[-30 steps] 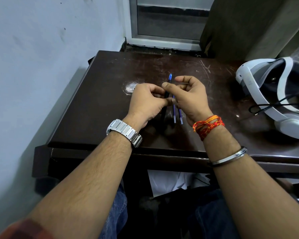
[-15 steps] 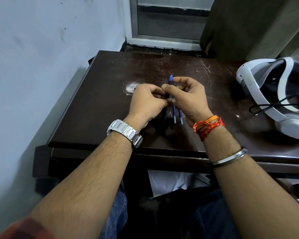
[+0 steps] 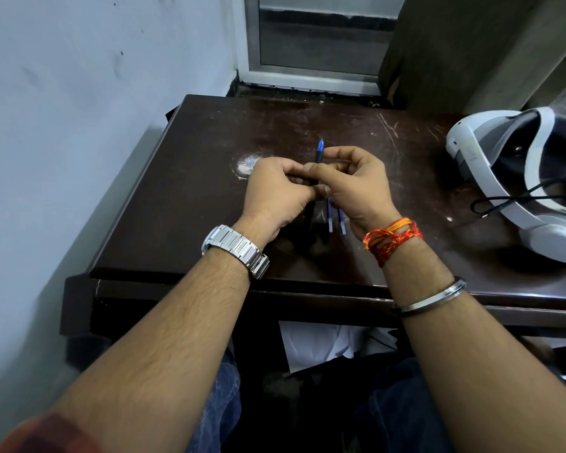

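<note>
Pinching pen [image 3: 317, 157] with left hand [image 3: 275, 194] and right hand [image 3: 356, 186] over table [image 3: 193, 191] centre; slipping grip could drop it onto refills [image 3: 335, 219]

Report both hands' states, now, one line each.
Left hand: fingers curled, gripping the pen at its lower part.
Right hand: thumb and fingers pinching the same pen just below its blue tip.

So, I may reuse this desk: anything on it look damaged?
Yes. The tabletop has a whitish scuffed patch just beyond the left hand gripping the pen, and pale scratches cross its far right part.
</note>
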### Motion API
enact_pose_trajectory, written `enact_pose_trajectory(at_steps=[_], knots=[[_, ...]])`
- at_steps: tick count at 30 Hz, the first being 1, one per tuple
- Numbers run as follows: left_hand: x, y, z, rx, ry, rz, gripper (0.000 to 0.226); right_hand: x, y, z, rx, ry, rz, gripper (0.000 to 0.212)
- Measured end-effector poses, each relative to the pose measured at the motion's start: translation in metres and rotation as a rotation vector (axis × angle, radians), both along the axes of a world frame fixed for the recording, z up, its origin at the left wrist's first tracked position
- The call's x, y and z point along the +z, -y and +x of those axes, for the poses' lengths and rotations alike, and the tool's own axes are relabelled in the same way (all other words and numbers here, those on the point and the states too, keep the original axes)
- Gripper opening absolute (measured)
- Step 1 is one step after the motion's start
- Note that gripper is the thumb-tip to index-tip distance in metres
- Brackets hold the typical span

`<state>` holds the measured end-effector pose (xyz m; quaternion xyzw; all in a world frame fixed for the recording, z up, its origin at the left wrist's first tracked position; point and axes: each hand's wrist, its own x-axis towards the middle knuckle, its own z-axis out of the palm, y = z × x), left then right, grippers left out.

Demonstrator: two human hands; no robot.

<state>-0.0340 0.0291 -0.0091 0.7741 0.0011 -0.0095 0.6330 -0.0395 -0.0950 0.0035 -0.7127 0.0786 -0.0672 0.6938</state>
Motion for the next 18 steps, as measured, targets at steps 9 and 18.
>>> enact_pose_trajectory(at_steps=[9,18], knots=[[-0.004,0.0012,0.0029,0.01,-0.002,-0.014,0.026,0.0,-0.0036,-0.0013,-0.023,0.01,0.031,0.026],[-0.0035,0.0007,0.0021,0.035,0.022,0.031,0.026,-0.0005,-0.0043,-0.0014,-0.032,0.017,0.054,0.029]])
